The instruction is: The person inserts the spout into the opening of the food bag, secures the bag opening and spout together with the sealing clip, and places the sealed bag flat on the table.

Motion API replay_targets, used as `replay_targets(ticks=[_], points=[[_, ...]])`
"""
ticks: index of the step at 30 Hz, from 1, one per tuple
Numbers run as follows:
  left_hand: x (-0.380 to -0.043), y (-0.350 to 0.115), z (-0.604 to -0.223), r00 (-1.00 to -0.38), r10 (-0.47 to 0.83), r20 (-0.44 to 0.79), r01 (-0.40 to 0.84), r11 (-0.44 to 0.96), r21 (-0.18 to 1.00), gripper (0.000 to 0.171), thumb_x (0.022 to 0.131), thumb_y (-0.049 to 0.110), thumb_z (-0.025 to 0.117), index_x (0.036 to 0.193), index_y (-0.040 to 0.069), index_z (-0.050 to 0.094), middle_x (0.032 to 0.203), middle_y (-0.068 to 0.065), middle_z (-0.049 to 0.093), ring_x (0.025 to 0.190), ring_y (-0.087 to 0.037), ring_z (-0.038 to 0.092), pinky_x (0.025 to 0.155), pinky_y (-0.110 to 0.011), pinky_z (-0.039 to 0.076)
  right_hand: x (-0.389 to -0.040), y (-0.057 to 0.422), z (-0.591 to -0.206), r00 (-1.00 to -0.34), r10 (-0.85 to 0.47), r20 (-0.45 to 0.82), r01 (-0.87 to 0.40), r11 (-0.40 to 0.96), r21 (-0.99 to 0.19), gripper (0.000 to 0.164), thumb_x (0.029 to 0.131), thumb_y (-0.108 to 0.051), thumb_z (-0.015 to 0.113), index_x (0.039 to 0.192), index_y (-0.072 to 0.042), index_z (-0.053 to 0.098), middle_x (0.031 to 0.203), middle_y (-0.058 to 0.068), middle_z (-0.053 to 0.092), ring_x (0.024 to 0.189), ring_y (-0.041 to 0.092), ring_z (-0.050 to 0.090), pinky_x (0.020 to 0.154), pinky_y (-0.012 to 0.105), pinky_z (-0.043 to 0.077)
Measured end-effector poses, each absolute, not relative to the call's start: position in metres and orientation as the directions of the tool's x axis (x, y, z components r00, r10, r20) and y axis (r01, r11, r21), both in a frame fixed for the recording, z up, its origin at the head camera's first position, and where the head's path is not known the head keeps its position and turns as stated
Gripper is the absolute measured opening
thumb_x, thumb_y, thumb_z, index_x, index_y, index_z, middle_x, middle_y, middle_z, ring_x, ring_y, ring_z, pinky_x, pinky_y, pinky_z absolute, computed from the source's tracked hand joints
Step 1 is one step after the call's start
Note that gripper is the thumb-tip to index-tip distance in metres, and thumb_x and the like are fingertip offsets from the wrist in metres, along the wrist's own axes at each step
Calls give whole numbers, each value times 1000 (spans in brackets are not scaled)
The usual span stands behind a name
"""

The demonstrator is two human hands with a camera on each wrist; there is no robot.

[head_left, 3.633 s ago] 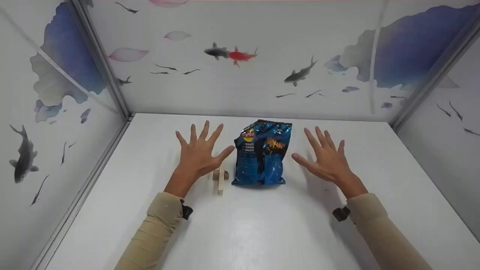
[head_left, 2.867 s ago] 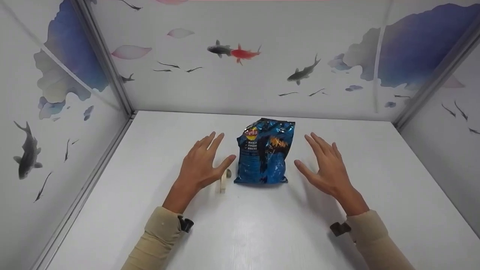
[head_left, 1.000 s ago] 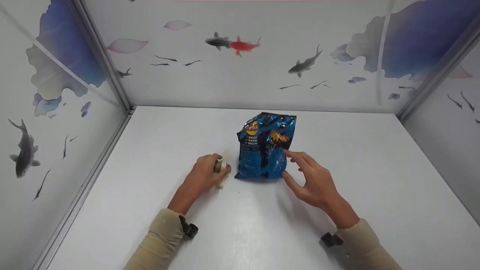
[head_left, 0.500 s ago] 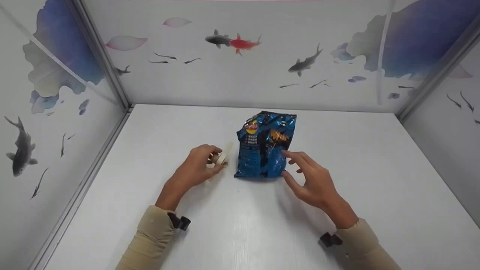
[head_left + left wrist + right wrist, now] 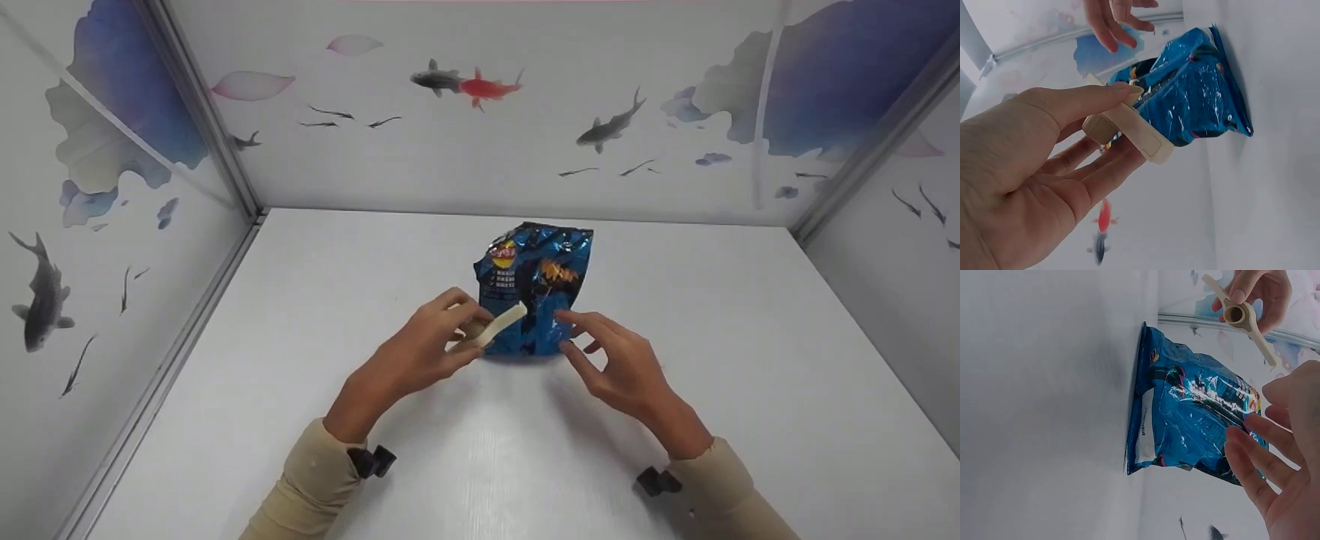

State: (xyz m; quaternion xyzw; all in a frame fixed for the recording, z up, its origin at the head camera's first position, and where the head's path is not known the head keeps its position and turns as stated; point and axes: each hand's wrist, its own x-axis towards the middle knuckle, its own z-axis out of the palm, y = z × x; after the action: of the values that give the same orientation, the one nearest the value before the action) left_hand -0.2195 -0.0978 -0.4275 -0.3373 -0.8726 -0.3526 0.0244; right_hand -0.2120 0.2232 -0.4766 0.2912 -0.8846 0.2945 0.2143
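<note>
A blue foil chip bag [image 5: 544,262] stands upright on the white table. My left hand [image 5: 409,351] pinches a cream bag clip with a round spout [image 5: 506,322] between thumb and fingers, off the table in front of the bag's lower left. In the left wrist view the thumb lies over the clip's bar [image 5: 1143,138]. A hollow round opening in the clip's middle [image 5: 1248,323] shows in the right wrist view. My right hand [image 5: 619,364] is by the bag's lower right side, fingers loosely bent and holding nothing; whether its fingertips touch the bag I cannot tell.
The white table [image 5: 480,465] meets a back wall [image 5: 480,172] printed with fish and leaves, behind the bag. Side walls with metal corner strips rise at left and right. Black wrist cameras [image 5: 373,461] sit at both cuffs.
My left hand, spread open at first, took the clip from the table left of the bag, lifted it and moved it rightward before the bag. My right hand came closer to the bag.
</note>
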Motion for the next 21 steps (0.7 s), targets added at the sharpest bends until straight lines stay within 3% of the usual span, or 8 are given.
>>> replay_targets(ticks=[6, 15, 21], points=[[-209, -82, -428, -738, 602, 304, 657, 541, 524, 34, 97, 12, 83, 130, 15, 73, 123, -6, 58, 120, -19, 69, 104, -37, 63, -212, 218, -475, -700, -399, 592, -699, 551, -456, 49, 95, -7, 84, 142, -13, 69, 130, -2, 79, 102, 13, 77, 75, 27, 66], [-203, -69, -433, -697, 654, 292, 692, 509, 511, 35, 100, 14, 80, 134, 15, 70, 132, -6, 57, 122, -19, 65, 105, -35, 62, -209, 215, -473, -644, -414, 644, -756, 476, -449, 39, 92, -4, 85, 129, -10, 74, 118, 0, 81, 93, 11, 76, 73, 19, 63], [-204, -66, -434, -694, 657, 294, 687, 481, 545, 44, 102, 18, 78, 144, 13, 65, 135, -7, 64, 123, -20, 66, 105, -35, 62, -210, 215, -474, -650, -412, 638, -752, 466, -465, 35, 91, -4, 87, 123, -11, 74, 112, 0, 80, 91, 11, 76, 71, 24, 65]])
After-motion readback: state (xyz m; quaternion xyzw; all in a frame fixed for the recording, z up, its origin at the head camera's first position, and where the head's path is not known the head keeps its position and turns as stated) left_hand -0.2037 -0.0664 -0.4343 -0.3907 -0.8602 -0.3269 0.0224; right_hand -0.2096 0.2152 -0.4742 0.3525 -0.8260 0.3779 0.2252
